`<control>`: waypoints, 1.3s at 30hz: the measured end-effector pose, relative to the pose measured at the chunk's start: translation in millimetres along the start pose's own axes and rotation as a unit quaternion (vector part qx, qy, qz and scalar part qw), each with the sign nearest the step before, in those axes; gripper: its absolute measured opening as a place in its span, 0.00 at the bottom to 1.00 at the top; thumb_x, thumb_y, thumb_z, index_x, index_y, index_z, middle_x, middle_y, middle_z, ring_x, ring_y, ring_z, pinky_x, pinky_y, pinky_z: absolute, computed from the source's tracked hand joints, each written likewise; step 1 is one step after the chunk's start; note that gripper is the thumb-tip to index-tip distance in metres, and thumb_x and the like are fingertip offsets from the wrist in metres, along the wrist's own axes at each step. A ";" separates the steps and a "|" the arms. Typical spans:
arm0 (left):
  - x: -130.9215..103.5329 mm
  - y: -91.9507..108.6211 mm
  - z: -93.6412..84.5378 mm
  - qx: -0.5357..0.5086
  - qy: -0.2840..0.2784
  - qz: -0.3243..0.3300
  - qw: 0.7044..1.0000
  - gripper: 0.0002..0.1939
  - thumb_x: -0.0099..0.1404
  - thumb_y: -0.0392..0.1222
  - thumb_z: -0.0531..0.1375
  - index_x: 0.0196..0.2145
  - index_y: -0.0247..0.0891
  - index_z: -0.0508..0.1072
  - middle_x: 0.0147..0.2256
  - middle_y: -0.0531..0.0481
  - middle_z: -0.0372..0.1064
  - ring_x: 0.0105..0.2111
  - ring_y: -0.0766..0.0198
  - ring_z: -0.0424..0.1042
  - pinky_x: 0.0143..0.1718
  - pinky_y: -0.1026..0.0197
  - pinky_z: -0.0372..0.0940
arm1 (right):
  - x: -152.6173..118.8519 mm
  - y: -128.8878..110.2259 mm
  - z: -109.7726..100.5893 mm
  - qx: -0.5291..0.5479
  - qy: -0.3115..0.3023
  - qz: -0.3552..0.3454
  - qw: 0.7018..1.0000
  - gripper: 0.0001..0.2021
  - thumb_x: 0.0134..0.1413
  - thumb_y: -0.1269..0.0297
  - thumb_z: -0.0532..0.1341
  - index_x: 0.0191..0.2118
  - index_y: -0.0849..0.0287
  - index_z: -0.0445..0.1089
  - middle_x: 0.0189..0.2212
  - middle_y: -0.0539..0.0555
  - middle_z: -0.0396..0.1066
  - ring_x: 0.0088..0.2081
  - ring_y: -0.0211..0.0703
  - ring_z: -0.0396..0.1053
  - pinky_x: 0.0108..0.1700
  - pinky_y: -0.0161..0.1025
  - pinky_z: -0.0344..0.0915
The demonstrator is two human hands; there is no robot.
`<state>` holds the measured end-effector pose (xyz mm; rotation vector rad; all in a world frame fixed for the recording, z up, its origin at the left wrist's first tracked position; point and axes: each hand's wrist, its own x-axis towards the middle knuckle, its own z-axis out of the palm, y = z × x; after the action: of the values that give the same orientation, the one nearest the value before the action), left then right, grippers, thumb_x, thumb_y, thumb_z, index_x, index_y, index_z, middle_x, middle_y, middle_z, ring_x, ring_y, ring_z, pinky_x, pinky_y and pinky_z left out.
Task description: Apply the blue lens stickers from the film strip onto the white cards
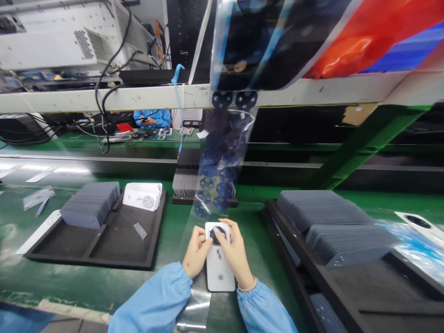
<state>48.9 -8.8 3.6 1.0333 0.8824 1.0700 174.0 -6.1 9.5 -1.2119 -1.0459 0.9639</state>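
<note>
A white phone back cover (pixel 221 273) with a dark round camera area near its top is held between my two hands, low in the middle of the head view. My left hand (pixel 197 254) grips its upper left edge, the thumb beside the camera area. My right hand (pixel 237 254) wraps around the right edge, its thumb lying on the dark round part and hiding some of it. Just beyond my fingers, a clear strip with dark round camera-shaped pieces (pixel 222 162) hangs down from the shelf to the bench.
To the left lies a black tray (pixel 121 263) with grey panels (pixel 90 203) and white covers (pixel 143 196). Stacked black trays (pixel 374 296) with grey panels (pixel 333 226) stand at right. A shelf beam (pixel 145 98) crosses above. Across the bench, another person's hands (pixel 150 121) show.
</note>
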 end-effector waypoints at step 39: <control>52.3 107.8 -216.5 0.574 0.144 0.171 0.788 0.14 0.52 0.39 0.64 0.39 0.39 0.73 0.56 0.38 0.67 0.61 0.46 0.59 0.66 0.49 0.40 | 18.7 -7.1 0.2 -0.113 0.065 -0.236 0.963 0.41 0.54 0.53 0.65 0.67 0.48 0.43 0.67 0.62 0.32 0.61 0.61 0.57 0.57 0.61 0.62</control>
<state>-167.3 105.7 40.9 2.1375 1.7352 0.9529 178.7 11.2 18.4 -1.1179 -1.2877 0.3979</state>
